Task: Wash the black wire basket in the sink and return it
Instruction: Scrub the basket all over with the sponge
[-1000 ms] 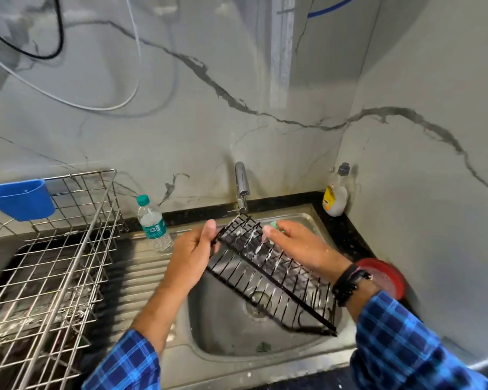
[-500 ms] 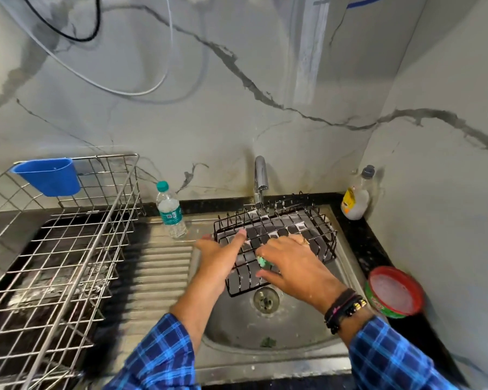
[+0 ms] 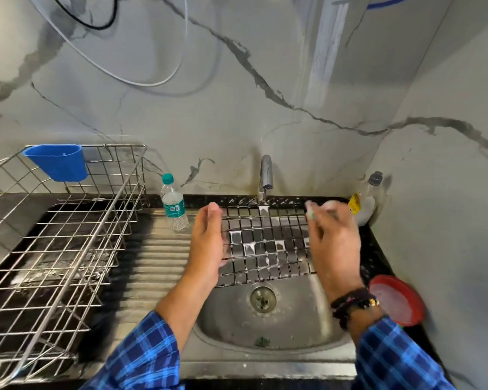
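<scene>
Basket (image 3: 265, 243) is over the far half of the sink (image 3: 293, 327), under the tap (image 3: 266, 173), held roughly flat between both hands.

Left hand (image 3: 207, 243): fingers (image 3: 213, 218) straight and pressed together, palm flat against the basket's left edge. It's a brace, not a grip.
Right hand (image 3: 334, 243): blurred, fingers curled, look to be pinching a green pad (image 3: 311, 213) at the far right corner.

Handling, my read:
- Light and stiff, a thin wire grid that shouldn't flex much.
- Suds on the wires, so slippery. A flat palm can slide off.
- Not fragile, but the wire ends could snag.
- Best hold: hook fingers through the grid or round the rim wire on the short sides, one hand per side.

Counts:
- 1 basket
- 1 pad
- 1 sink, 1 tap
- 1 water bottle (image 3: 174, 205), left of the tap
- 1 soap bottle (image 3: 366, 201), far right corner
- 1 red bowl (image 3: 396, 299), on the bench (image 3: 375, 249) at right
- 1 steel rack (image 3: 130, 187) at left, with 1 blue cup (image 3: 57, 163) hung on it
</scene>
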A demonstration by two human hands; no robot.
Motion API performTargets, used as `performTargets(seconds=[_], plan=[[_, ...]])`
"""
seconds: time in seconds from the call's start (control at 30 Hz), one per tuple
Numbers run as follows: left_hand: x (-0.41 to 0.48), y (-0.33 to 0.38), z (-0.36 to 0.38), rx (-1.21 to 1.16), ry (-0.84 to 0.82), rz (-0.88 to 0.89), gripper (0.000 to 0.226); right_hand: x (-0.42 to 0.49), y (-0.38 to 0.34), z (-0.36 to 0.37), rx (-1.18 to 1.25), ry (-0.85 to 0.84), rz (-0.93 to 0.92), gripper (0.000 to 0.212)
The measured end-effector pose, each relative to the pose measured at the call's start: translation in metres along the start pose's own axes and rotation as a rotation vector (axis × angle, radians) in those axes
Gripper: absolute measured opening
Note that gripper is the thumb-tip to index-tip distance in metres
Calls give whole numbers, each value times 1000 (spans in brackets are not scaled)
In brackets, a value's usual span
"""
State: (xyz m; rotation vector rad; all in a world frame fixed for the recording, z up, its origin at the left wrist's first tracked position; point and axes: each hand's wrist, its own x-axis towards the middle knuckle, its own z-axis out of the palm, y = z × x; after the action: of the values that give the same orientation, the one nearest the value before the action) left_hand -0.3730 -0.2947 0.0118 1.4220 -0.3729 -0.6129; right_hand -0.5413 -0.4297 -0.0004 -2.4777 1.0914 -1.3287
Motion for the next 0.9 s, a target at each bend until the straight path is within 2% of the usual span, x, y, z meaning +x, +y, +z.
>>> performTargets(seconds=[0.07,0.1,0.17,0.3,0.37,0.43,0.57,0.63,0.7,0.8,0.9], plan=[[-6,-5,5,-5,-7,-2,34,15,6,16,-59,-103,224,29],[-9,-8,9,-11,-7,-10,34,15,3,23,-57,-154,245,29],[-13,-13,16,-49,11,-41,33,7,-22,27,14,-184,191,27],[-14,-11,24,-137,52,-92,30,-19,-78,10,225,-322,-106,15],[-10,-13,20,-131,50,-111,33,-22,-78,1,324,-416,-199,13],[-5,-15,13,-130,72,-139,35,-19,-53,-5,248,-437,-229,13],[3,-19,4,-121,91,-185,34,2,15,-17,82,-270,106,8],[3,-21,7,-135,96,-186,33,1,12,-15,59,-260,182,10],[1,-23,13,-157,94,-192,34,-8,-20,-9,91,-293,112,10],[0,-22,20,-167,95,-173,34,-23,-73,0,202,-371,-142,8],[2,-24,14,-196,120,-194,29,-20,-64,-7,228,-420,-299,12]])
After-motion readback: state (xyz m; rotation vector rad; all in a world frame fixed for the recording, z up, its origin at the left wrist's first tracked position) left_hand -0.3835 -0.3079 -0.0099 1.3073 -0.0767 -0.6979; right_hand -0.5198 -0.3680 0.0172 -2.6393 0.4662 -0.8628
